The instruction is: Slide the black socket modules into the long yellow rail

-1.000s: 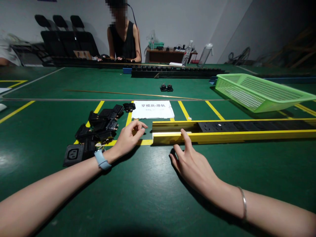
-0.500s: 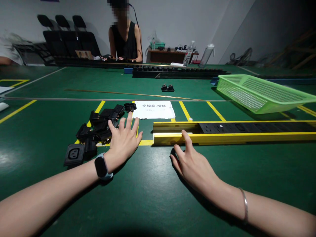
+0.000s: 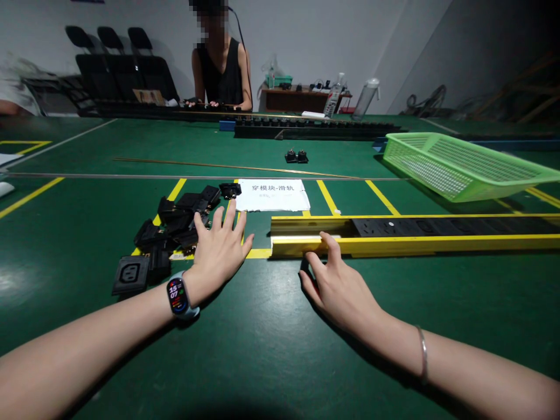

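Observation:
My left hand, fingers spread and palm down, lies beside a pile of black socket modules. Nothing is in its grip. One module with a three-slot face lies nearest my left wrist, which wears a lit smart band. My right hand is at the near side of a yellow metal rail, index fingertip at its front edge and the other visible fingers slightly bent and apart. It holds nothing. A row of black sockets sits inside the rail, starting right of the hand; the rail's left end shows bare channel.
A white paper sign lies behind the hands. Beyond it are two small black modules and thin brass-coloured rods. A green plastic basket stands at the right. Across the table, a person works behind a long black rail.
The smart band's screen has lit up. My right hand has shifted very slightly left; the left hand stays nearly in place. Modules and rail look unchanged.

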Tool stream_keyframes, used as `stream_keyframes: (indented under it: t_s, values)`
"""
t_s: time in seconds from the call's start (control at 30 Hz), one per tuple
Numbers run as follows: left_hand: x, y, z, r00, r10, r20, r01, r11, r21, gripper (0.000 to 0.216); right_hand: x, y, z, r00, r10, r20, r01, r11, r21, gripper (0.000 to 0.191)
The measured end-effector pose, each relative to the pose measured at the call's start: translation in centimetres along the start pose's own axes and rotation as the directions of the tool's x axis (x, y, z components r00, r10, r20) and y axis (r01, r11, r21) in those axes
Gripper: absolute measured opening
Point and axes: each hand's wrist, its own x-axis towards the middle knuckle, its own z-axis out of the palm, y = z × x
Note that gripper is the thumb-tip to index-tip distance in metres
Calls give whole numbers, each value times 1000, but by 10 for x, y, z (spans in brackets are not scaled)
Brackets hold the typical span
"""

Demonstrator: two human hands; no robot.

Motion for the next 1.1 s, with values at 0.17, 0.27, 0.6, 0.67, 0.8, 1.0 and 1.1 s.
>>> stream_keyframes:
  t_s: [0.17, 0.27, 0.6, 0.67, 0.8, 1.0, 1.1]
  values:
    - [0, 0, -1, 1000, 21, 20, -22, 999, 44, 45, 5, 6, 9, 1000, 4, -5, -3, 984, 177, 22]
    - [1, -2, 1, 999, 42, 6, -43, 998, 35, 43, 6, 7, 12, 1000, 11, -22, -6, 974, 227, 20]
    - [6, -7, 15, 963, 260, -70, -266, 959, -96, 32, 5, 8, 13, 999, 9, -39, 1, 967, 255, 19]
    - [5, -5, 13, 965, 239, -112, -250, 964, -95, 32, 5, 7, 12, 999, 16, -29, -9, 973, 229, 19]
    - [3, -4, 10, 977, 166, -130, -177, 981, -79, 36, 5, 5, 10, 999, 43, -12, -41, 987, 158, 21]
    - [5, -6, 13, 983, 161, -89, -167, 984, -64, 39, 5, 3, 9, 999, 54, -9, -52, 991, 122, 22]
    - [6, -7, 13, 965, 246, -87, -254, 962, -98, 38, 5, 4, 10, 999, 49, -9, -48, 990, 132, 21]
